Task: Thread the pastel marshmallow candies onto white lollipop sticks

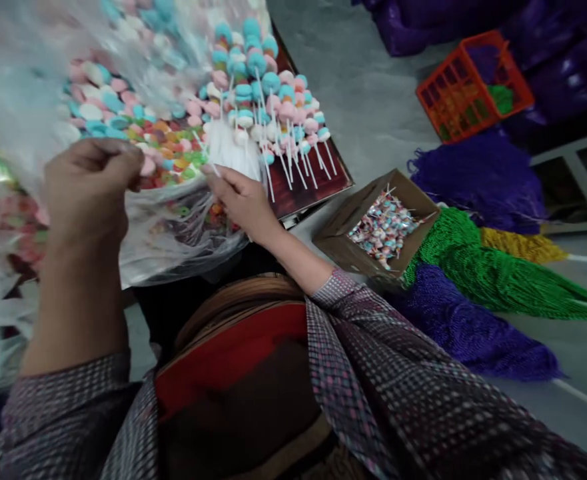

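My left hand [93, 183] is closed in a pinch over the candy heap, a pink marshmallow [148, 165] at its fingertips. Between thumb and fingers of my right hand [243, 200] is a thin white stick [204, 150], slanting up to the left. Below and between the hands lie small, colourful ring-shaped gummies [166, 143] in a clear plastic bag [173, 233]. Loose pink, white and blue marshmallows [93, 110] are heaped behind them. Right of these, several finished marshmallow skewers [286, 110] lie piled with their white sticks pointing toward me.
The dark red tabletop [323, 183] ends near my right forearm. Beside it, a cardboard box [333, 230] holds many wrapped candy sticks. An orange crate [448, 100], purple fringe bundles [473, 327] and green fringe bundles [503, 273] lie on the floor to the right.
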The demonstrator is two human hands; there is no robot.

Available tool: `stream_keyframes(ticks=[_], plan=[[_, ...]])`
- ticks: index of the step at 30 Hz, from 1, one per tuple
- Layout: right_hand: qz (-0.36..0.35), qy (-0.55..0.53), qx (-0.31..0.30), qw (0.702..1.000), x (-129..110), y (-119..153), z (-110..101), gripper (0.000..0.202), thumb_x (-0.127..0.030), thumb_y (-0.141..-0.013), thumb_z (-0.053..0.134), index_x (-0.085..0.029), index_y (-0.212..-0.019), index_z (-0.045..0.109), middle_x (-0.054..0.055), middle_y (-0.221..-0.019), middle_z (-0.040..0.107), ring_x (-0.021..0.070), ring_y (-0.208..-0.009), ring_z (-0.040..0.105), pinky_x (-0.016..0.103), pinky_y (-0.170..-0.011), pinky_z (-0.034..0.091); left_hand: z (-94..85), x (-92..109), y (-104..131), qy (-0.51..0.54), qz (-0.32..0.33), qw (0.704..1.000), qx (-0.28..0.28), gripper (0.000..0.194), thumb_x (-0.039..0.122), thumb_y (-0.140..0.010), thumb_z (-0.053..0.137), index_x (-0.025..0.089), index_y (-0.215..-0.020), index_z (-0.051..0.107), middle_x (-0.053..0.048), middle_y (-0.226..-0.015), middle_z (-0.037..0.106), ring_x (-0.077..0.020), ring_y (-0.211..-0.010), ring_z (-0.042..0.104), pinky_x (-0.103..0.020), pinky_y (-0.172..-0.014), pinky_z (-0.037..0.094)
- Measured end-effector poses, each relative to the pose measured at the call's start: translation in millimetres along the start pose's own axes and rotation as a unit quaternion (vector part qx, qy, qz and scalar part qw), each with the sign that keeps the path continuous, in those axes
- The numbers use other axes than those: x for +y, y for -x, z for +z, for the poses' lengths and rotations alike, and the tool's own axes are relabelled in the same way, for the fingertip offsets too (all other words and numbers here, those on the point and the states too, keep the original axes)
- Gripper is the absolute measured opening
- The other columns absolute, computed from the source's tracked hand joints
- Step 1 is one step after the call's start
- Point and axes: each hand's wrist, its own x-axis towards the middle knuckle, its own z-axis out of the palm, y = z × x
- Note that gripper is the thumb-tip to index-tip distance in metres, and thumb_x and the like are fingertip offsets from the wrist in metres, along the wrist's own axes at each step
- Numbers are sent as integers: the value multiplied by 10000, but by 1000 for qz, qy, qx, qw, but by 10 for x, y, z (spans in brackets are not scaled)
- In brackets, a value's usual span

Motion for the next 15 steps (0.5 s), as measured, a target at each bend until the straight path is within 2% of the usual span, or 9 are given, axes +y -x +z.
stream_keyframes(ticks=[2, 3, 4, 6, 9, 11, 12, 13, 15], plan=[[-4, -44, 8, 999, -99, -6, 46, 207, -220, -1035, 576, -208, -1183, 720, -63, -979, 750, 85, -1062, 681, 163, -893, 557, 124, 21, 215, 95, -18, 995, -18, 106, 311, -788, 800, 308, -751, 701, 72, -711, 706, -106, -608, 603, -320, -633, 599], [-2, -59, 5, 998, -140, 3, 64, 155, -199, -1013, 614, -208, -1121, 725, -62, -1047, 765, 90, -1130, 673, 169, -965, 551, 190, 21, 306, 135, -17, 990, -41, 126, 313, -795, 812, 302, -744, 697, 68, -695, 695, -97, -594, 594, -303, -613, 598], [5, -64, -1, 998, -168, 16, 77, 112, -207, -1004, 633, -213, -1075, 719, -64, -1085, 770, 93, -1151, 671, 179, -1005, 548, 251, 13, 380, 172, -15, 983, -55, 139, 304, -800, 823, 294, -738, 699, 66, -680, 681, -87, -583, 585, -284, -599, 597], [26, -63, -5, 998, -180, 36, 84, 63, -240, -1009, 637, -215, -1002, 694, -71, -1041, 770, 86, -1067, 684, 193, -997, 559, 345, -24, 471, 228, -14, 970, -83, 128, 301, -810, 838, 292, -750, 724, 68, -685, 685, -74, -582, 593, -248, -577, 594], [51, -83, 9, 995, -124, 49, 44, 52, -208, -1017, 632, -213, -974, 661, -102, -830, 700, 53, -841, 649, 156, -826, 557, 404, -88, 510, 266, -34, 958, -97, 106, 282, -794, 857, 345, -850, 792, 79, -733, 734, -71, -593, 620, -214, -521, 572], [59, -135, 9, 989, -95, 70, -6, 63, -232, -1027, 621, -215, -968, 637, -112, -703, 625, 35, -666, 580, 133, -647, 495, 414, -114, 525, 277, -62, 955, -89, 165, 254, -797, 856, 367, -908, 809, 74, -789, 766, -70, -619, 645, -202, -528, 580], [64, -170, 4, 983, -92, 89, -32, 104, -272, -1037, 607, -215, -951, 619, -115, -658, 597, 28, -583, 531, 133, -570, 445, 418, -122, 538, 284, -78, 952, -79, 146, 251, -796, 860, 355, -888, 813, 70, -800, 773, -62, -623, 652, -191, -542, 586], [82, -206, -14, 975, -94, 112, -58, 196, -378, -1044, 583, -220, -930, 596, -116, -611, 573, 31, -483, 445, 152, -460, 348, 426, -130, 554, 293, -88, 950, -54, 111, 250, -771, 882, 323, -818, 813, 71, -768, 761, -38, -600, 643, -158, -536, 574], [119, -257, -51, 958, -100, 155, -102, 362, -566, -972, 630, -227, -876, 546, -113, -588, 561, 26, -400, 267, 194, -389, 205, 454, -149, 589, 310, -114, 944, -23, 140, 337, -710, 933, 296, -753, 807, 82, -690, 735, -24, -578, 644, -134, -535, 567]])
